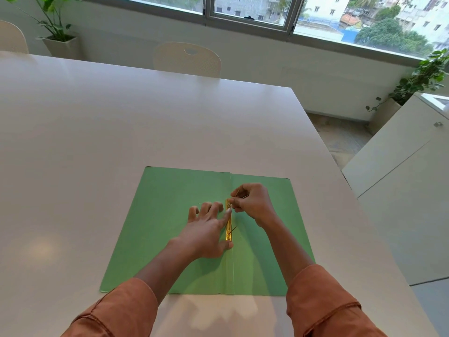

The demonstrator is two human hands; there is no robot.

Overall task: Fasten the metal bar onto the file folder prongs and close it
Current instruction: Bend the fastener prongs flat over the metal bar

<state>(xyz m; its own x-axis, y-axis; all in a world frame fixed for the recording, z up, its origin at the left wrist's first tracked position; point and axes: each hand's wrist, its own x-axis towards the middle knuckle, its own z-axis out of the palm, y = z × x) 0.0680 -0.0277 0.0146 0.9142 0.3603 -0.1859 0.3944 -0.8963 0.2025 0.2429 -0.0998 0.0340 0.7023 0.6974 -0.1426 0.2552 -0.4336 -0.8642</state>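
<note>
A green file folder (158,227) lies open and flat on the white table (121,130). A gold metal bar (228,227) rests along the folder's centre fold. My left hand (206,229) lies spread on the left flap, its forefinger and thumb pressing on the bar. My right hand (252,203) hovers over the bar's far end, fingers pinched on a thin upright prong (237,193). A second thin prong (233,229) sticks up at a slant near the bar's near end.
A white chair (188,59) stands at the table's far side, another at the far left (12,36). Potted plants (58,32) line the window wall. A white cabinet (401,178) stands off the table's right edge.
</note>
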